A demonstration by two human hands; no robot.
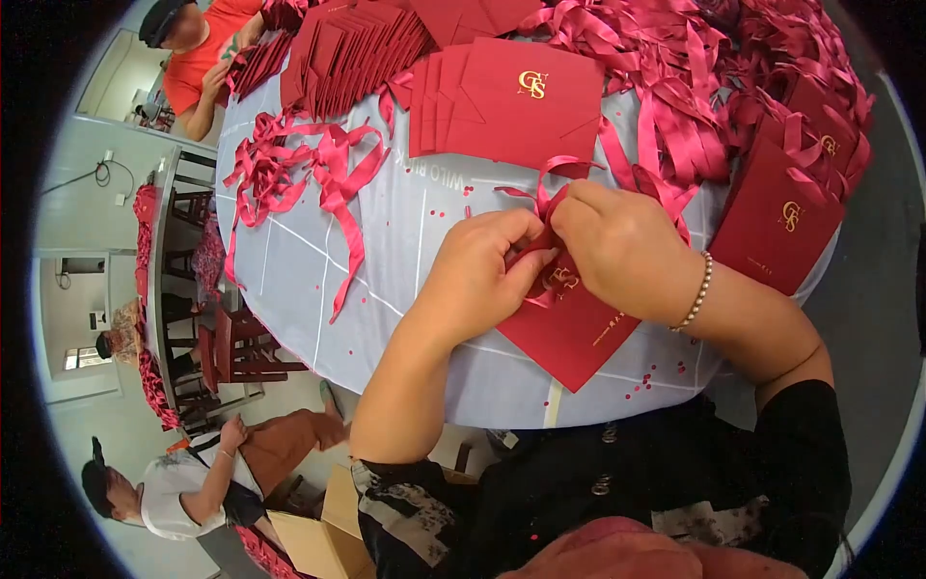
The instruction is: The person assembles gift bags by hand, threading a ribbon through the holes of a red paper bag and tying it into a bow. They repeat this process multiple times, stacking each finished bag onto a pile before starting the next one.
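Observation:
A red paper gift bag (577,343) with gold lettering lies flat near the table's front edge, one corner toward me. My left hand (482,275) pinches at its upper part from the left, thumb and forefinger close together. My right hand (617,246), with a beaded bracelet on the wrist, is closed around a pink ribbon (558,169) at the bag's top. A loop of that ribbon rises above the fingers. The ribbon's path between both hands is partly hidden. Just beyond my hands lies an overlapping stack of red bags (531,101).
Loose ribbons (340,183) lie at left; a large ribbon heap (666,87) covers the back right. Finished-looking bags with ribbons (776,217) rest at right. More folded red bags (352,58) stand at the back. Two people, a cardboard box (318,540) and stools (241,347) are left.

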